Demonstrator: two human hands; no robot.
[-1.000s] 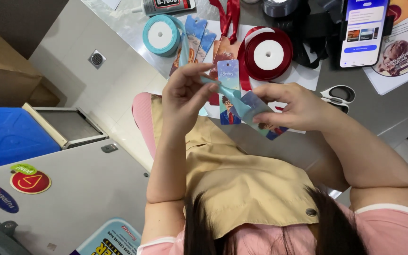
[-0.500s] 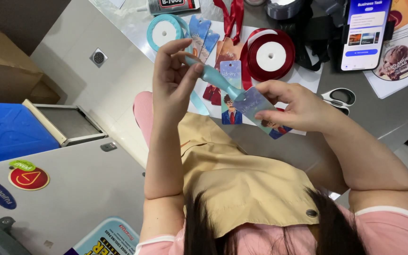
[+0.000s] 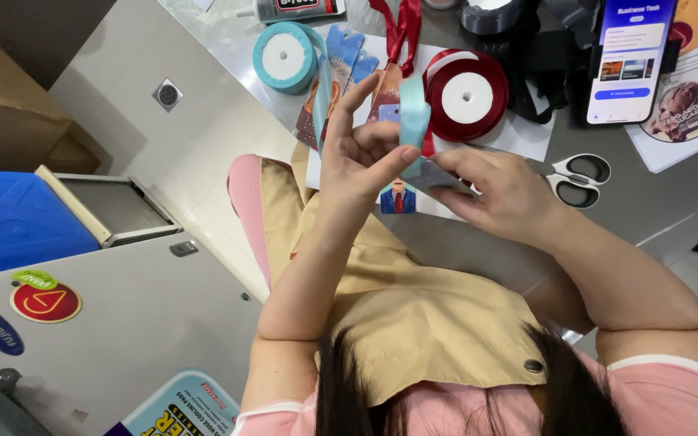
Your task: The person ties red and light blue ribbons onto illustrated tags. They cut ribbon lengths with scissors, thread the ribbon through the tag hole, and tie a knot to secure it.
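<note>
Head view: left hand [image 3: 361, 157] raised, pinching ribbon [image 3: 414, 113].

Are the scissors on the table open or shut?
Shut: the scissors lie flat, handle loops together, blade tips hidden behind the right hand.

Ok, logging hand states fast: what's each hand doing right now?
Left hand: closed, pinching the light blue ribbon between thumb and fingers.
Right hand: closed on a small card where the ribbon's lower end meets it.
</note>
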